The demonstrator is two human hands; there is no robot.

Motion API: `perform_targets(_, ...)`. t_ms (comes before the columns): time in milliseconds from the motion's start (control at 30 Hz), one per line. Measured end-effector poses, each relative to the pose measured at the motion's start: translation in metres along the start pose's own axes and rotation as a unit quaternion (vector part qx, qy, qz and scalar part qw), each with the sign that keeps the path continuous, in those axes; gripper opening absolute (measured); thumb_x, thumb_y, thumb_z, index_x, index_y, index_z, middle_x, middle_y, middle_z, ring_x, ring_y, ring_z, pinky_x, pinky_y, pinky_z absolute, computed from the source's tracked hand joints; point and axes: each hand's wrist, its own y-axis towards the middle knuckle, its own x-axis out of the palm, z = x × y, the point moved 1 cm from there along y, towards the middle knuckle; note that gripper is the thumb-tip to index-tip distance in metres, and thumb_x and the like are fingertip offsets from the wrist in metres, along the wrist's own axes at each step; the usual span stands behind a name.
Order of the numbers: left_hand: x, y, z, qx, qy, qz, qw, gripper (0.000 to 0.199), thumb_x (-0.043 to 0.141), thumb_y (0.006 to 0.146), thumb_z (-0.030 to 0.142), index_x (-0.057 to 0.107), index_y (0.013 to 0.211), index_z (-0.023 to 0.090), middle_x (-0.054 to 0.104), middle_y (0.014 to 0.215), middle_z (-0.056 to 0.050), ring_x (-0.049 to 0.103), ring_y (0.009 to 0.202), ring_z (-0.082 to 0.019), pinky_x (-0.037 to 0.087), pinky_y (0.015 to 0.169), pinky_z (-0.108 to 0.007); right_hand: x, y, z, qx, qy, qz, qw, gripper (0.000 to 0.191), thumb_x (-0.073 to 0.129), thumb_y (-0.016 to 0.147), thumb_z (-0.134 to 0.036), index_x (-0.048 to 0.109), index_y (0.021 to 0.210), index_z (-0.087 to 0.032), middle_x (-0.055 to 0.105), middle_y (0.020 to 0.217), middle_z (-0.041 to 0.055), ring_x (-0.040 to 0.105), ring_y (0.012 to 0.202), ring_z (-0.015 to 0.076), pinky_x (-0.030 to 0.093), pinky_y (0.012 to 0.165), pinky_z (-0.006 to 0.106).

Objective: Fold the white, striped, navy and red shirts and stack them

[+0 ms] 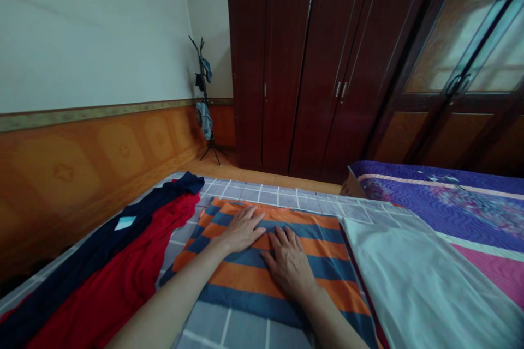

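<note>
A striped orange and grey-blue garment (254,278) lies spread flat on the bed, its full shape partly covered by my arms. Palm down on its upper middle is my left hand (244,228), with the fingers stretched out. My right hand (290,259) also rests flat on the stripes, a little lower and to the right, fingers spread. Neither hand grips anything. Along the garment's right side a dark red edge of cloth shows, next to a pale whitish cloth (421,278).
Red cloth (135,262) and navy cloth (102,245) lie bunched along the left of the grey checked bedsheet (278,195). Beyond stand a coat rack (204,92) and dark wooden wardrobes (270,76). A purple patterned bed (450,202) is at the right.
</note>
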Motion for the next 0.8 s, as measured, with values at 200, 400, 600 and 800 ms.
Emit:
perform_targets(200, -0.006, -0.005, -0.027, -0.048, -0.024, 0.017, 0.998, 0.056, 0.042, 0.090, 0.045, 0.040, 0.138, 0.015, 0.035, 0.147, -0.012, 0.028, 0.137, -0.024, 0.021, 0.111, -0.038, 0.006, 0.000, 0.003, -0.017, -0.020, 0.026, 0.999, 0.040, 0.049, 0.089, -0.038, 0.059, 0.121, -0.016, 0.054, 0.129, 0.0133, 0.043, 0.122, 0.0327, 0.036, 0.101, 0.048)
perform_targets(400, -0.018, -0.001, -0.060, -0.109, -0.029, 0.108, 0.988, 0.044, 0.041, 0.091, 0.029, 0.045, 0.133, 0.017, 0.046, 0.140, -0.010, 0.040, 0.130, -0.021, 0.028, 0.108, -0.034, 0.008, 0.001, 0.005, -0.023, -0.022, 0.027, 0.999, 0.040, 0.049, 0.089, -0.039, 0.059, 0.120, -0.016, 0.055, 0.128, 0.0128, 0.044, 0.122, 0.0319, 0.038, 0.100, 0.047)
perform_targets(600, -0.016, -0.004, -0.091, -0.180, -0.020, 0.152, 0.972, 0.028, 0.043, 0.088, 0.016, 0.064, 0.106, 0.018, 0.066, 0.108, -0.007, 0.058, 0.105, -0.019, 0.041, 0.093, -0.030, 0.011, 0.001, 0.007, -0.035, -0.027, 0.050, 0.998, 0.040, 0.048, 0.090, -0.039, 0.060, 0.119, -0.016, 0.056, 0.127, 0.0116, 0.046, 0.120, 0.0314, 0.039, 0.100, 0.046)
perform_targets(800, -0.013, 0.001, -0.093, -0.222, 0.000, 0.163, 0.961, 0.018, 0.050, 0.086, 0.022, 0.066, 0.093, 0.018, 0.066, 0.093, -0.008, 0.059, 0.093, -0.021, 0.043, 0.083, -0.031, 0.013, 0.001, 0.007, -0.038, -0.036, 0.056, 0.997, 0.041, 0.047, 0.090, -0.041, 0.061, 0.119, -0.015, 0.056, 0.127, 0.0124, 0.046, 0.120, 0.0319, 0.039, 0.100, 0.047)
